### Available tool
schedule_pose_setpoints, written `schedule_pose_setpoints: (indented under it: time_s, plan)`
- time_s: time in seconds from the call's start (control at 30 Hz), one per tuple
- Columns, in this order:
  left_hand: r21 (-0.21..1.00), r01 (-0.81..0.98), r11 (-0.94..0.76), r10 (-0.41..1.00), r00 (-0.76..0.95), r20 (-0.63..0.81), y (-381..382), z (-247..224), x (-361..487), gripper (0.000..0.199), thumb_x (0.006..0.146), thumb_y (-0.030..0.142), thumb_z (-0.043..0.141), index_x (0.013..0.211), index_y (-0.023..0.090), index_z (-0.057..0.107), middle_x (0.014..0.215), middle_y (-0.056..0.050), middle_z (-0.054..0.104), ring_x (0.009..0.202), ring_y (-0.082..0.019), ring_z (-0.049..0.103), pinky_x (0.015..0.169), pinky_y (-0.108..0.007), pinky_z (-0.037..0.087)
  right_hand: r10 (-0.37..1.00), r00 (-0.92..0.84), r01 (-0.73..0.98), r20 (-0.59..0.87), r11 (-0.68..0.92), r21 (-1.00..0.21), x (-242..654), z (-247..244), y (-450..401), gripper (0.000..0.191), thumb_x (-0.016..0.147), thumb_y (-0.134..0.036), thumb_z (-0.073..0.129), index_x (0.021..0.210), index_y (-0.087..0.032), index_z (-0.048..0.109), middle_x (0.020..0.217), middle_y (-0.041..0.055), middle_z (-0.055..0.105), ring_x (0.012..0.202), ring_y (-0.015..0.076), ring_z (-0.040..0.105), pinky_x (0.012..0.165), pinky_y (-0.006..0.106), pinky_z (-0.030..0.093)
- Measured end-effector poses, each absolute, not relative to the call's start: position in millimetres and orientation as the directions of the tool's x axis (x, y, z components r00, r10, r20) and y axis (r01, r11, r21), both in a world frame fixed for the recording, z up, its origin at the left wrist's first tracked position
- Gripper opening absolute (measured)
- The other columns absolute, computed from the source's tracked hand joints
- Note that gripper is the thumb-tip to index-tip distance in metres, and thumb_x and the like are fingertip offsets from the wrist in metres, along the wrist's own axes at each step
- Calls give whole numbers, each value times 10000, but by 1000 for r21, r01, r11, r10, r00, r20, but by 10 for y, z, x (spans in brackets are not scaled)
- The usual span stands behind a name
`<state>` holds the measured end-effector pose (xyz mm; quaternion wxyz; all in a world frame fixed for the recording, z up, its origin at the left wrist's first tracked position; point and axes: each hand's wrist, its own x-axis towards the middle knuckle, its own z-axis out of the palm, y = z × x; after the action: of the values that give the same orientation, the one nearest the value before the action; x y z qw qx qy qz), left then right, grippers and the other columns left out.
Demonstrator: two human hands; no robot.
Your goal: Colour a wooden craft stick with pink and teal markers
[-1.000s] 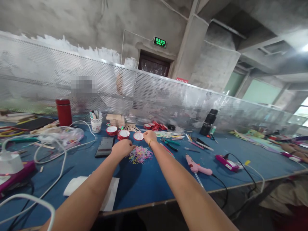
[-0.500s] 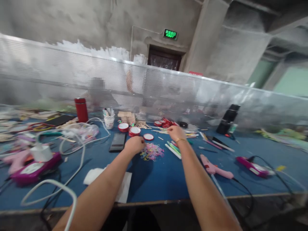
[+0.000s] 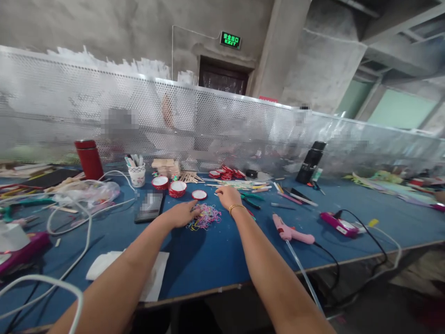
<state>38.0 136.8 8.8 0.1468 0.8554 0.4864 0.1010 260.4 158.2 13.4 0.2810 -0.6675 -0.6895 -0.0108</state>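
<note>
My left hand [image 3: 182,214] lies palm down at the left edge of a loose pile of thin coloured loops [image 3: 207,216], fingers stretched out and partly apart. Its fingertips touch or hover just over the pile; I cannot tell which. To the right, my right hand [image 3: 227,198], with a gold bracelet at the wrist, has its fingers pinched at a small pale stick [image 3: 216,194], mostly hidden by them. Between and beyond the hands lies a flat white disc with a red rim [image 3: 199,195]. Further left stand two stacks of such discs [image 3: 177,188].
A pink glue gun [image 3: 290,233] lies on the right, by a purple power strip [image 3: 342,226]. Left are a phone [image 3: 149,206], white tissue [image 3: 107,264], a pen cup [image 3: 136,174], a red flask [image 3: 89,160] and looping white cable [image 3: 86,236]. A perforated metal screen [image 3: 215,125] runs behind.
The view has turned right. My right hand has moved left and nearer, to the small stick on the table. My left hand's curled fingers have straightened beside the loops.
</note>
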Motion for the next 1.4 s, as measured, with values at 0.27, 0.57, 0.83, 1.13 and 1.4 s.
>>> schedule_pose_setpoints:
  time_s: [0.27, 0.57, 0.83, 1.13, 1.4]
  plan:
    - [430, 745, -510, 853, 501, 144, 1329, 215, 456, 574, 903, 393, 319, 1378, 143, 525, 1408, -115, 555, 1286, -232, 524, 1067, -318, 363, 931, -94, 950, 352, 189, -247, 2434, 181, 1506, 277, 874, -191, 551, 1050, -281, 745, 1095, 34, 740, 1068, 189, 653, 928, 272, 464]
    - [442, 719, -537, 843, 472, 258, 1384, 298, 452, 408, 846, 351, 420, 1072, 209, 728, 1147, -73, 723, 1062, -232, 651, 933, -288, 448, 942, -236, 960, 237, 264, -92, 2213, 309, 1356, 252, 860, -227, 544, 993, -234, 758, 1053, 98, 742, 991, 219, 681, 832, 279, 489]
    - [522, 710, -473, 879, 339, 335, 1329, 398, 436, 253, 745, 383, 538, 828, 210, 703, 753, 1, 711, 679, -162, 606, 627, -227, 429, 919, -136, 964, 370, 209, -164, 2237, 426, 1325, 222, 856, -286, 529, 932, -213, 725, 980, 86, 741, 940, 210, 670, 784, 280, 468]
    - [501, 696, -515, 857, 443, 265, 1295, 336, 483, 291, 652, 164, 470, 864, 199, 667, 549, 50, 466, 520, -128, 465, 511, -243, 293, 906, -102, 956, 411, 203, -210, 2255, 371, 1365, 174, 818, -224, 504, 846, -214, 675, 885, 62, 715, 843, 191, 638, 685, 255, 399]
    - [481, 575, -662, 741, 598, 304, 1284, 275, 506, 368, 609, 106, 498, 921, 176, 680, 847, -32, 626, 758, -162, 594, 669, -246, 443, 850, -78, 852, 520, 328, -408, 2277, 294, 1441, 219, 671, -60, 513, 805, -200, 612, 874, 20, 638, 816, 149, 555, 719, 221, 375]
